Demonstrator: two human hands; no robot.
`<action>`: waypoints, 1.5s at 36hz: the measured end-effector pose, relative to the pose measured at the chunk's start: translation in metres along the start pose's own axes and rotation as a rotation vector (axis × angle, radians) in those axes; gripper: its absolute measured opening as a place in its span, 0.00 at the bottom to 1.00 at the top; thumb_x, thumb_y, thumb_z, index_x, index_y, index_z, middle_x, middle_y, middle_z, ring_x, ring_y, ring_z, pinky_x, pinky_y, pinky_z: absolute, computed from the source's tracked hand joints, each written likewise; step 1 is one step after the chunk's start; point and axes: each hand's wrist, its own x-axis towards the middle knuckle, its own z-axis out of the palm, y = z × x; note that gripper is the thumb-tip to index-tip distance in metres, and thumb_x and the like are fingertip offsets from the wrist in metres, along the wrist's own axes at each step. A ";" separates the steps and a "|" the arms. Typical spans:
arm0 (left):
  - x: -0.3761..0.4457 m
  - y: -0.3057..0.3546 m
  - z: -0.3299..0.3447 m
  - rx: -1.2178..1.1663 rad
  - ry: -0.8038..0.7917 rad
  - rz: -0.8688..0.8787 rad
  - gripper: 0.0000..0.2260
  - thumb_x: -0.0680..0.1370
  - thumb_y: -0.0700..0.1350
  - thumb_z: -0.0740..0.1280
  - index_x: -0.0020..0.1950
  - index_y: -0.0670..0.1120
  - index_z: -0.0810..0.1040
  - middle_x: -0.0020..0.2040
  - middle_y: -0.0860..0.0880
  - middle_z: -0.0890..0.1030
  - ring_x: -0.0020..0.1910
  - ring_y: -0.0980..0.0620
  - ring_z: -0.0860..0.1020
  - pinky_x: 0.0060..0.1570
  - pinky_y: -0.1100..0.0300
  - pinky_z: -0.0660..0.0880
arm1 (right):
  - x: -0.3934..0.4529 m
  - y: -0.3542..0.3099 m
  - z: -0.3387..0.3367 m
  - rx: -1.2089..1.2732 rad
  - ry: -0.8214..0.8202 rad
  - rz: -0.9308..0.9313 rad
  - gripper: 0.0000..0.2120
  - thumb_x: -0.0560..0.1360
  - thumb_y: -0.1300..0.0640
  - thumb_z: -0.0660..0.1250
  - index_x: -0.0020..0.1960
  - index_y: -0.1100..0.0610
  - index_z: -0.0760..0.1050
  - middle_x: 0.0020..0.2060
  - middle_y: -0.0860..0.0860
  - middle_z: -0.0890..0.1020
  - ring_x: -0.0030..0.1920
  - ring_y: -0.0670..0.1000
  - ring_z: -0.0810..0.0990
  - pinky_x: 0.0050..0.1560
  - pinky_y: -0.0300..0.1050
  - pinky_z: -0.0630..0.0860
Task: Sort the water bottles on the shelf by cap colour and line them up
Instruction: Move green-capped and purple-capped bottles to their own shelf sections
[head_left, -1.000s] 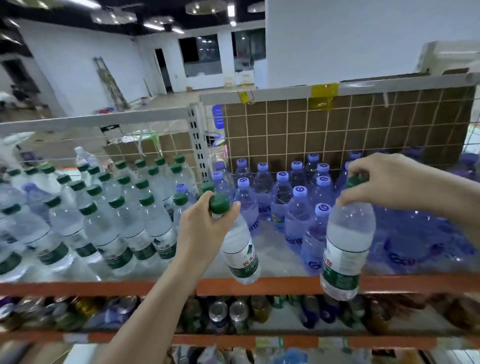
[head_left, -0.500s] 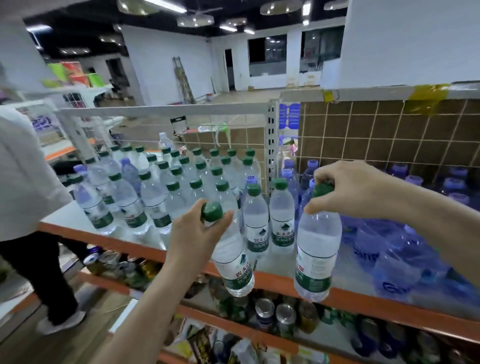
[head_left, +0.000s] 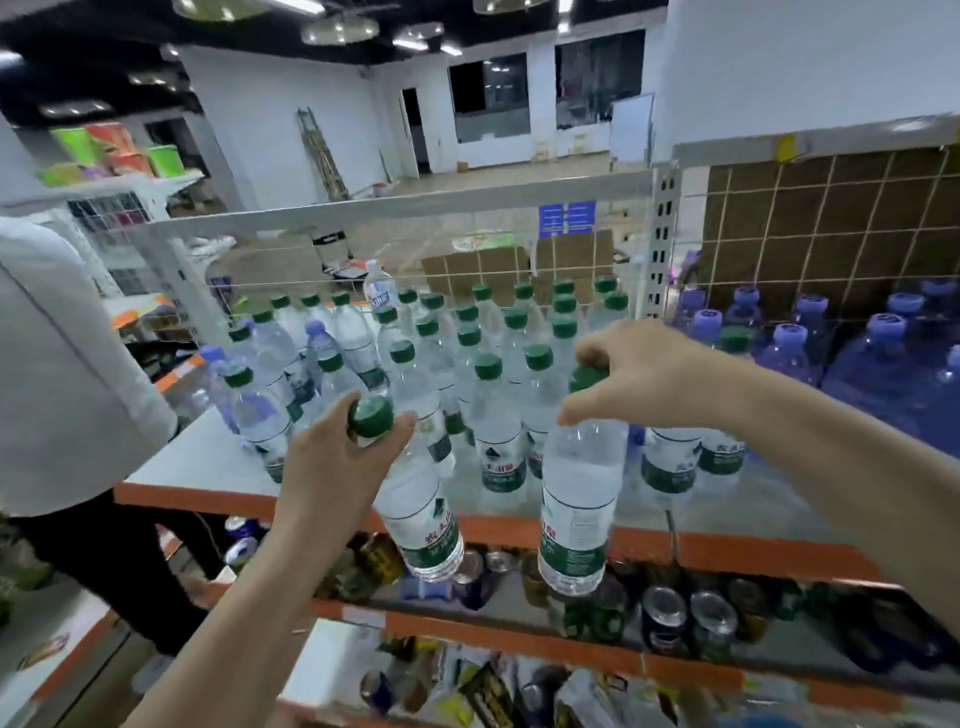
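Behind the shelf (head_left: 332, 512) a large bare room opens out, white-walled, with dark windows and ceiling lamps. Your left hand (head_left: 332, 457) grips a green-capped bottle (head_left: 423, 512) at the neck, fingers and thumb curled round just under the cap; the bottle tilts, its base swung down and to the right of that hand, out past the orange front edge of the shelf. Your right hand (head_left: 644, 371) pinches a second green-capped bottle (head_left: 579, 499) by the cap, fingers curled over the top; this one hangs nearly upright below that hand, its base also lower than the shelf edge. The two held bottles are near each other but apart.

Beyond both hands stands the crowd of green-capped bottles (head_left: 498, 410), upright in rough rows on the shelf, reaching back to the wire grid. A few purple-capped bottles (head_left: 317, 338) sit among them, up and to the left of your left hand. To the right of your right hand, past the white upright post (head_left: 662, 244), the blue bottles with purple caps (head_left: 789, 343) fill the next bay, with one green cap among them just beside your wrist.

Below your hands, the lower shelf holds cans (head_left: 711, 618) lying and standing. Left of your left hand stands a person in a white top (head_left: 57, 374).
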 end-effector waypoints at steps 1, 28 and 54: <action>0.005 -0.008 -0.007 -0.004 -0.004 -0.013 0.14 0.74 0.55 0.70 0.43 0.49 0.68 0.32 0.58 0.73 0.33 0.53 0.71 0.35 0.60 0.68 | 0.006 -0.009 0.005 0.015 0.011 -0.003 0.21 0.70 0.44 0.72 0.38 0.57 0.66 0.35 0.53 0.70 0.35 0.51 0.65 0.37 0.47 0.62; 0.127 -0.116 -0.064 0.131 0.133 -0.005 0.17 0.72 0.51 0.72 0.33 0.42 0.70 0.25 0.48 0.69 0.26 0.51 0.65 0.28 0.59 0.62 | 0.196 -0.079 0.092 -0.211 -0.029 -0.047 0.19 0.67 0.41 0.71 0.35 0.52 0.67 0.30 0.47 0.72 0.32 0.48 0.70 0.31 0.43 0.61; 0.308 -0.119 -0.082 0.003 -0.002 0.270 0.13 0.71 0.54 0.70 0.42 0.45 0.75 0.35 0.49 0.74 0.38 0.43 0.75 0.38 0.53 0.74 | 0.217 -0.103 0.081 -0.462 -0.385 0.443 0.19 0.67 0.37 0.71 0.42 0.53 0.74 0.32 0.46 0.76 0.33 0.48 0.73 0.30 0.41 0.64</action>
